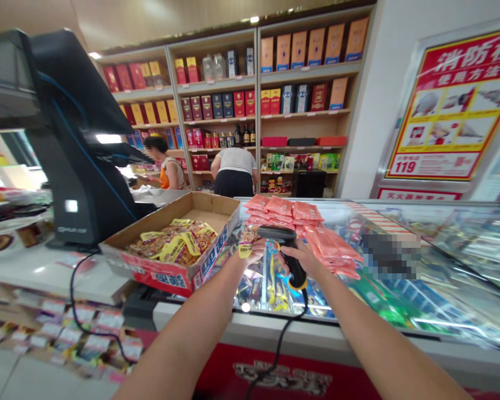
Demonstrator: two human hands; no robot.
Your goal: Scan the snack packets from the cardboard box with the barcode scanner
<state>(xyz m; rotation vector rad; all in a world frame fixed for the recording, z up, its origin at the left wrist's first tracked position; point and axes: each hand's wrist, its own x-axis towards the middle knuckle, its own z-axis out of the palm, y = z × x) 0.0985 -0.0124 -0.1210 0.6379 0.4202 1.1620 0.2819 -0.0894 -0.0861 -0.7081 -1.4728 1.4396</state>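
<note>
My right hand is wrapped round the handle of a black barcode scanner with yellow trim, its cable hanging down over the freezer's front. In my left hand is a small snack packet with a yellow label, held just in front of the scanner's head. Both hands are above the glass top of the freezer. To their left, an open cardboard box holds several similar packets. Behind and right of the scanner lies a pile of orange-pink packets.
A dark checkout terminal stands on the white counter at left, a cable looping below it. Under the glass freezer top lie colourful packages. Two people are in front of the shelves of boxed goods; one bends over.
</note>
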